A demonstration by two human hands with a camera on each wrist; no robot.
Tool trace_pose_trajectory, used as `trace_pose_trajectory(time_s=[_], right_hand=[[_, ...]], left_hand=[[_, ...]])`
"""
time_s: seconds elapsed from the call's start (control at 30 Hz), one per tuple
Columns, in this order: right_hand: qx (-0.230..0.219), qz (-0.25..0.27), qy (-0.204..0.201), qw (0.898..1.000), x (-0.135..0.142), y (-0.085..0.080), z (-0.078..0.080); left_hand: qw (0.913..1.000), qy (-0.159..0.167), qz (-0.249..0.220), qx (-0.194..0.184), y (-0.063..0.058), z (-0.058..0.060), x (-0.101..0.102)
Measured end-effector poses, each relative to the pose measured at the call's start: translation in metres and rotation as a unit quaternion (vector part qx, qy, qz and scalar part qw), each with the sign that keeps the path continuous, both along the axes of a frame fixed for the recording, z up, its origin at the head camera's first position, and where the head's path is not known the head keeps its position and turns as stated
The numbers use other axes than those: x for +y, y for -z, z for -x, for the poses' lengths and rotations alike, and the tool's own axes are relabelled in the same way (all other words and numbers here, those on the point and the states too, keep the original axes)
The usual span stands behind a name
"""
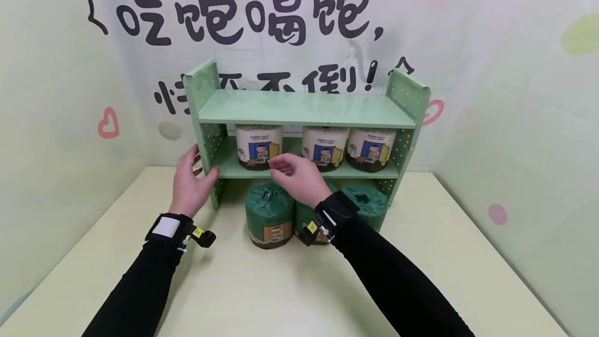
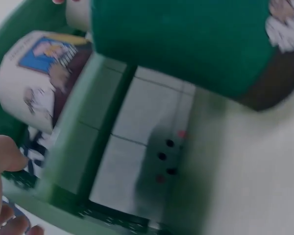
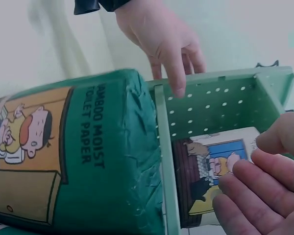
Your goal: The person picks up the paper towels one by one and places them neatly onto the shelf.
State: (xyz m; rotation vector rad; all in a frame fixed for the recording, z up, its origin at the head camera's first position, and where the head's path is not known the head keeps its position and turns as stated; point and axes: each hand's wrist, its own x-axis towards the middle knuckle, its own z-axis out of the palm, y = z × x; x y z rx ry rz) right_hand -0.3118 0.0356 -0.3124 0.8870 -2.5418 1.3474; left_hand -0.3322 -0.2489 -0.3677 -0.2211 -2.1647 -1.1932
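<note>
My left hand [image 1: 190, 186] holds the left side panel of a light green two-tier shelf [image 1: 304, 107], thumb on the inner side and fingers outside. My right hand [image 1: 299, 177] is in front of the middle tier with loosely bent fingers and nothing in them. Its fingertips are close to a white toilet paper roll [image 1: 259, 147]; whether they touch it I cannot tell. Two more white toilet paper rolls, a middle one [image 1: 323, 144] and a right one [image 1: 374, 144], stand on the same tier. In the right wrist view, the roll [image 3: 210, 166] lies just beyond my right fingers.
Below the tier stand green-wrapped toilet paper rolls: one at left [image 1: 269, 217], one in the middle partly hidden by my right wrist, one at right [image 1: 369, 202]. The pale table [image 1: 243, 295] runs to printed cloth walls [image 1: 515, 118] behind and at both sides.
</note>
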Motion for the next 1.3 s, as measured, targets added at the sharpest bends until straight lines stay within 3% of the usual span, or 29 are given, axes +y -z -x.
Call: trace_pose_trajectory(time_s=[0.3, 0.4, 0.5, 0.67, 0.83, 0.97, 1.13, 1.3], right_hand=[[0.023, 0.063, -0.012, 0.998, 0.031, -0.006, -0.02], [0.037, 0.096, -0.012, 0.995, 0.049, -0.006, -0.026], [0.056, 0.123, -0.009, 0.991, 0.069, -0.007, -0.031], [0.09, 0.172, 0.019, 0.981, 0.108, -0.015, -0.035], [0.121, 0.201, 0.085, 0.968, 0.148, -0.026, -0.03], [0.123, 0.214, 0.141, 0.959, 0.176, -0.03, -0.023], [0.117, 0.248, 0.198, 0.941, 0.205, -0.027, -0.013], [0.102, 0.25, 0.265, 0.926, 0.226, -0.013, 0.002]], left_hand=[[0.9938, -0.034, -0.046, 0.096, -0.034, -0.024, 0.018], [0.9912, -0.022, -0.043, 0.123, -0.042, -0.034, 0.028], [0.9904, 0.01, -0.044, 0.131, -0.047, -0.045, 0.037], [0.989, 0.113, -0.058, 0.077, -0.049, -0.061, 0.05], [0.9796, 0.194, -0.053, 0.005, -0.037, -0.071, 0.061], [0.9752, 0.216, -0.041, -0.022, -0.02, -0.071, 0.066], [0.9762, 0.21, -0.02, -0.051, -0.009, -0.067, 0.072], [0.9733, 0.205, -0.002, -0.104, 0.004, -0.059, 0.075]])
